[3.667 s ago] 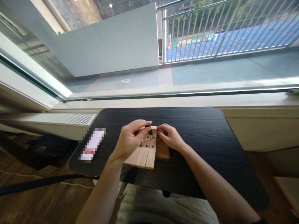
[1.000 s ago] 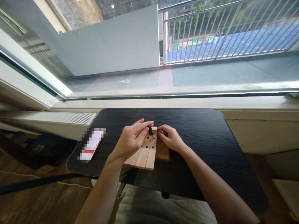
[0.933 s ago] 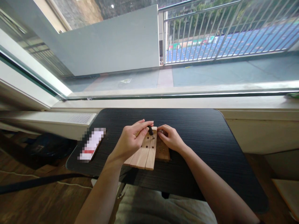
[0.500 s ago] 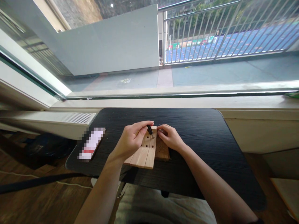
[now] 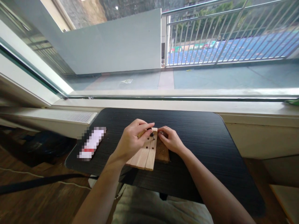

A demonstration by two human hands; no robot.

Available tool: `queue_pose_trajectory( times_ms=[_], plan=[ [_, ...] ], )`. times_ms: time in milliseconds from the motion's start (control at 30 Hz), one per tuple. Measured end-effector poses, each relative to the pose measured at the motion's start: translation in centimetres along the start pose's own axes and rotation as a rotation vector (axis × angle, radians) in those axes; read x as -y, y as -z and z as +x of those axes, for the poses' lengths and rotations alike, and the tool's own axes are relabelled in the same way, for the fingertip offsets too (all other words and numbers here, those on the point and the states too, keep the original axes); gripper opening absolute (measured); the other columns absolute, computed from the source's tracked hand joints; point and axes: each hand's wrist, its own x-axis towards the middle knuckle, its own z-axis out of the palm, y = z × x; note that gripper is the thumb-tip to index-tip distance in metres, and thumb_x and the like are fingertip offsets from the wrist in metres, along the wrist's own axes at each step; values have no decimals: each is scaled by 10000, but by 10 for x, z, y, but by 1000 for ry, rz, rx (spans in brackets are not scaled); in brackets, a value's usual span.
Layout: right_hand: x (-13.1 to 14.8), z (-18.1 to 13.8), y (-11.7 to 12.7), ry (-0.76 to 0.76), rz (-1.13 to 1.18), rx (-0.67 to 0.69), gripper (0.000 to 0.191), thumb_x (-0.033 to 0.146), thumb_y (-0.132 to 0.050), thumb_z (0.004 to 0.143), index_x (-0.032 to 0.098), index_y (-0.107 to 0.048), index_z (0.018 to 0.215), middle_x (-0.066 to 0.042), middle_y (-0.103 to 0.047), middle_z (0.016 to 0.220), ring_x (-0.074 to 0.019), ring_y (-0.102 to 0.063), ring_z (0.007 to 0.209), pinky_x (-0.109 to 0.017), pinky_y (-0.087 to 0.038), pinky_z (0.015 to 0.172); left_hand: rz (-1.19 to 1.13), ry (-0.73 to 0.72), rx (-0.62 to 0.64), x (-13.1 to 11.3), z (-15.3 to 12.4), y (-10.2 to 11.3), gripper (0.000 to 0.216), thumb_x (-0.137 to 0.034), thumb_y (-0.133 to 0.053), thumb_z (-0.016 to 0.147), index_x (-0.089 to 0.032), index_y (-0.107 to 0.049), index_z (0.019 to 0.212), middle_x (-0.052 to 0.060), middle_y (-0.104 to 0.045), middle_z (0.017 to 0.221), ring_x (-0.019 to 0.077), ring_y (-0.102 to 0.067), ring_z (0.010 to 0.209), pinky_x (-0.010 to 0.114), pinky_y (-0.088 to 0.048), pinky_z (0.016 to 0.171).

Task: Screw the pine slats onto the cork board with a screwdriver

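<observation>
The left hand (image 5: 135, 137) pinches a black tool (image 5: 151, 134) between thumb and fingers; this grip is closed on it. The tool tilts, its narrow metal tip at a hole (image 5: 153, 139) in the right-hand slat of a light wooden slatted board (image 5: 149, 157). Seating of the tip in the hole cannot be confirmed.

The right hand (image 5: 172, 140) curls beside the board's right edge, above a brown wooden block (image 5: 163, 152). A dark rounded item shows at its fingertips; whether this grip holds it cannot be told.

Status, by judgement: work is under way at one hole. The other visible holes appear unfilled and unattended. Holes under the left hand are hidden, so neither the finished count nor the remaining count can be established.

The board and block lie near the middle of the black counter (image 5: 203, 149), toward its near edge. A pixelated flat object (image 5: 92, 144) lies at the counter's left edge. A window sill (image 5: 187, 105) runs beyond the far edge.
</observation>
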Motion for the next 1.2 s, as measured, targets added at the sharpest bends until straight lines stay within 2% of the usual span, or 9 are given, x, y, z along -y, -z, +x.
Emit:
queue_pose_trajectory(
  times_ms=[267, 367, 567, 967, 1200],
  plan=[
    [2, 0, -1, -13, -4, -10, 157, 126, -554, 841, 201, -681, 895, -38, -671, 859, -171, -605, 796, -298, -465, 754, 21, 115, -43, -2, -1, 0, 152, -241, -688, 861, -184, -683, 1002, 21, -704, 874, 147, -650, 787, 267, -541, 762],
    [2, 0, 0, -20, 0, -4, 159, 130, -553, 838, 199, -683, 900, -38, -667, 853, -172, -600, 789, -303, -465, 752, 8, 114, -41, -2, -1, 0, 116, -246, -689, 862, -184, -694, 960, 24, -721, 870, 151, -666, 794, 266, -549, 759],
    [2, 0, 1, -18, -5, 10, 152, 150, -546, 852, 182, -684, 907, -47, -657, 844, -179, -601, 798, -310, -470, 765, -74, 117, -38, -1, -1, 0, 133, -259, -706, 853, -187, -736, 961, 50, -766, 941, 171, -707, 859, 276, -575, 798],
    [-1, 0, -1, -4, 3, -7, 150, 138, -559, 841, 196, -683, 900, -38, -670, 859, -168, -601, 788, -299, -462, 750, -80, 100, -13, -2, -2, -1, 165, -228, -669, 874, -195, -750, 1014, 44, -780, 986, 165, -721, 897, 270, -571, 845],
    [0, 0, -1, -1, 10, -17, 153, 133, -558, 838, 197, -685, 894, -38, -670, 848, -169, -606, 785, -292, -462, 736, -2, 112, -40, -1, -2, -2, 184, -258, -680, 874, -198, -738, 1038, 35, -774, 938, 151, -703, 800, 263, -550, 776]
  ],
)
